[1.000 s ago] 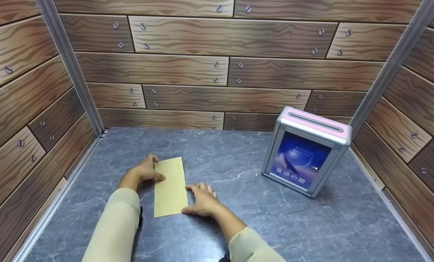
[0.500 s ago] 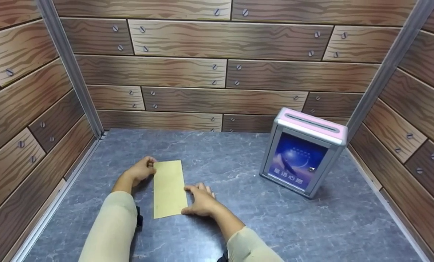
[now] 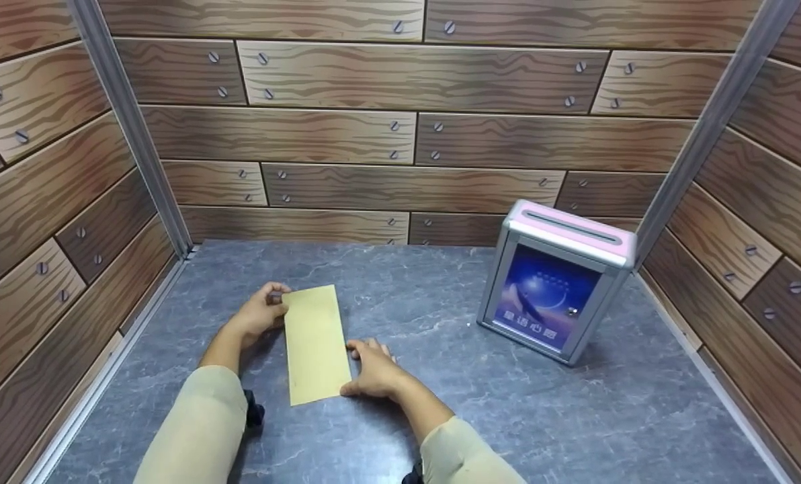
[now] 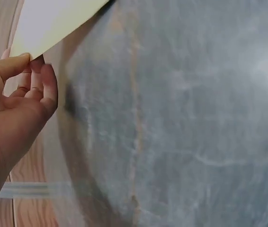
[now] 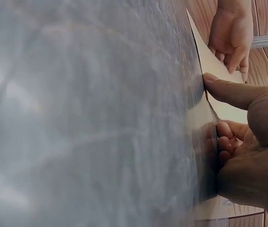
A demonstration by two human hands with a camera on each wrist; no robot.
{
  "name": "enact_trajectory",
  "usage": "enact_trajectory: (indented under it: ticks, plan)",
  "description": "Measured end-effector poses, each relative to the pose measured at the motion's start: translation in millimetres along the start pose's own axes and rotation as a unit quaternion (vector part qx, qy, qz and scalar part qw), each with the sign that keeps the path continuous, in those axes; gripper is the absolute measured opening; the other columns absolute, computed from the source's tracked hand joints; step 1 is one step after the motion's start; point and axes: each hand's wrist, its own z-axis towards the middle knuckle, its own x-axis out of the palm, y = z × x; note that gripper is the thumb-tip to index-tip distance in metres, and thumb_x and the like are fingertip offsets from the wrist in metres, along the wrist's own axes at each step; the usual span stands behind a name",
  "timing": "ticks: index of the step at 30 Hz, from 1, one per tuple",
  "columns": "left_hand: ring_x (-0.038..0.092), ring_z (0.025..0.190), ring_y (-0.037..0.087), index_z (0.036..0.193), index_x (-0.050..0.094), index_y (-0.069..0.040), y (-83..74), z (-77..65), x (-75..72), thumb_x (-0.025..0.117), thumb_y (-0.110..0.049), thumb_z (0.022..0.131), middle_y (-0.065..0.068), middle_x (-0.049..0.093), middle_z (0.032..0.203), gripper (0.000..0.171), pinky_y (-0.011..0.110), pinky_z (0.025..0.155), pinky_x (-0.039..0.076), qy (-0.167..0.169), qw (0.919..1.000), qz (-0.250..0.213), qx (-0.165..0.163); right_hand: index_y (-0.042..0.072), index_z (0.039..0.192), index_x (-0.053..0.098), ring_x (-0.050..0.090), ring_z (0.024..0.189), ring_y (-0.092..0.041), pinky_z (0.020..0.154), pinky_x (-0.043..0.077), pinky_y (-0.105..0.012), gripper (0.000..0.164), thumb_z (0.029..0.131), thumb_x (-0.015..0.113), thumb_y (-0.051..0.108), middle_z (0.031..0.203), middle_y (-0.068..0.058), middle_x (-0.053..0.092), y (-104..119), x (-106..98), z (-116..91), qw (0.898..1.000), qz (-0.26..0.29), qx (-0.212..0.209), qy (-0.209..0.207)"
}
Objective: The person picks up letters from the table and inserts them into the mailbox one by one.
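A yellow rectangular sheet of paper lies over the grey table, its upper left corner raised a little. My left hand pinches that corner, thumb on top and fingers beneath, as the left wrist view shows with the hand at the paper's tip. My right hand touches the right edge of the sheet with thumb and forefinger spread apart. In the right wrist view, the right thumb rests at the paper's edge, and the other fingers bend close to the tabletop.
A silver box with a pink slotted top and a blue picture front stands on the right of the marbled table. Wood-patterned walls with metal corner posts enclose the back and sides.
The left hand has shifted from lying over the paper's left edge to pinching its upper left corner. That corner has lifted and the sheet has turned slightly. The right hand has barely moved.
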Motion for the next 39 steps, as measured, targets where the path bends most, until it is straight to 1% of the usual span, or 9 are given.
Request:
enact_trajectory:
  ticks: [3,7,11,15,18,25,30,33,39]
  plan:
    - [0.061,0.109,0.017,0.147,0.047,-0.003,-6.9,-2.4,1.5,0.053,-0.002,0.111,0.012,0.053,0.129,0.037,0.035,0.096,0.058,-0.006,0.9997,-0.022,0.01,0.006,0.139,0.062,0.049,0.126,-0.029,0.12,0.037,-0.063,0.074,0.075,0.098,0.014,0.13,-0.008,0.061,-0.9,-0.8,-0.8,1.0,0.011,-0.001,0.0]
    - [0.062,0.113,0.019,0.151,0.046,-0.005,-18.3,-6.0,4.4,0.053,-0.004,0.111,0.012,0.052,0.133,0.04,0.038,0.099,0.058,-0.016,0.9992,-0.032,0.019,0.011,0.112,0.065,0.049,0.126,-0.03,0.121,0.038,-0.06,0.046,0.077,0.095,0.009,0.128,-0.009,0.059,-2.6,-2.1,-1.3,0.999,0.034,0.0,0.002]
    - [0.065,0.115,0.021,0.155,0.043,-0.011,-30.7,-8.6,8.9,0.052,-0.005,0.111,0.014,0.053,0.138,0.045,0.042,0.1,0.059,-0.022,0.9983,-0.047,0.025,0.009,0.098,0.065,0.048,0.117,-0.026,0.111,0.044,-0.048,0.031,0.08,0.09,0.003,0.119,-0.007,0.057,-5.3,-3.7,-1.2,0.997,0.075,0.001,0.004]
    - [0.064,0.113,0.021,0.154,0.043,-0.014,-42.5,-10.8,13.6,0.052,-0.005,0.111,0.014,0.054,0.138,0.046,0.045,0.101,0.058,-0.025,0.9974,-0.058,0.034,0.004,0.098,0.069,0.049,0.106,-0.021,0.098,0.045,-0.036,0.019,0.086,0.083,0.002,0.111,-0.006,0.056,-9.3,-5.9,-1.6,0.992,0.13,0.006,0.007]
    - [0.065,0.112,0.02,0.152,0.046,-0.012,-50.9,-12.7,17.8,0.053,-0.005,0.11,0.013,0.055,0.137,0.043,0.046,0.102,0.058,-0.03,0.997,-0.057,0.043,0.002,0.102,0.07,0.051,0.103,-0.018,0.094,0.045,-0.032,0.015,0.091,0.079,0.006,0.11,-0.005,0.058,-12.3,-9.1,-2.4,0.984,0.177,0.014,0.012]
    - [0.064,0.115,0.021,0.153,0.049,-0.007,-70.4,-18.1,29.2,0.055,-0.007,0.111,0.016,0.056,0.14,0.043,0.044,0.101,0.062,-0.026,0.995,-0.054,0.079,-0.004,0.111,0.072,0.06,0.096,-0.013,0.092,0.049,-0.025,0.02,0.095,0.073,0.008,0.099,0.0,0.069,-23.5,-16.9,-2.4,0.952,0.304,0.018,0.028]
    - [0.066,0.11,0.02,0.152,0.052,-0.01,-87.2,-25.1,39.3,0.057,-0.007,0.109,0.014,0.056,0.138,0.043,0.039,0.096,0.063,-0.031,0.9918,-0.072,0.101,-0.002,0.105,0.07,0.061,0.086,-0.01,0.083,0.051,-0.023,0.013,0.093,0.072,0.003,0.089,0.004,0.066,-30.3,-27.6,-3.0,0.934,0.357,0.015,0.013]
    - [0.067,0.105,0.018,0.15,0.053,-0.008,-97.0,-29.6,44.6,0.058,-0.004,0.108,0.013,0.057,0.134,0.042,0.037,0.093,0.064,-0.04,0.9886,-0.079,0.121,0.001,0.1,0.068,0.059,0.081,-0.008,0.077,0.049,-0.022,0.008,0.093,0.071,0.001,0.084,0.006,0.064,-34.0,-36.4,-5.4,0.93,0.367,0.015,0.012]
    - [0.067,0.099,0.017,0.145,0.057,-0.007,-109.8,-37.1,55.2,0.062,-0.001,0.107,0.012,0.059,0.127,0.04,0.031,0.086,0.065,-0.036,0.9846,-0.071,0.156,0.01,0.094,0.065,0.055,0.076,-0.009,0.071,0.045,-0.023,0.011,0.096,0.073,0.004,0.079,0.008,0.061,-41.0,-56.6,-15.6,0.94,0.338,0.01,0.035]
